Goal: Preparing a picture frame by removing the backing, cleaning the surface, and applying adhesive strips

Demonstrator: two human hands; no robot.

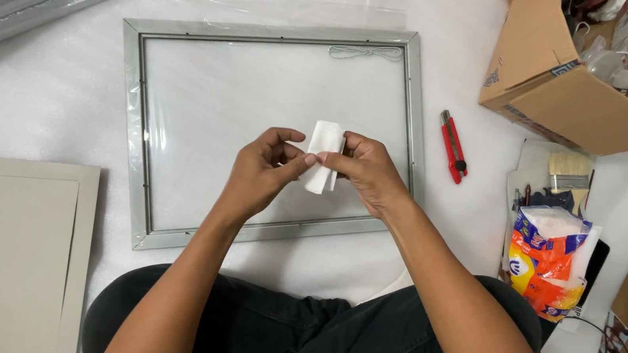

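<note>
Both hands' fingers, left hand (263, 169) & right hand (366, 171), pinched on folded white tissue (323, 156) over silver frame (132, 98).

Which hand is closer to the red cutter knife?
Right. The right hand is just left of the red cutter knife; the left hand is farther left, beyond the folded white tissue both hold.

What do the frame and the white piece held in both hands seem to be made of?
Frame: probably metal, going by its silvery brushed sheen and thin straight rails, though painted wood is possible. White piece: likely tissue or soft paper, matte and folded limp between left hand and right hand.
</note>
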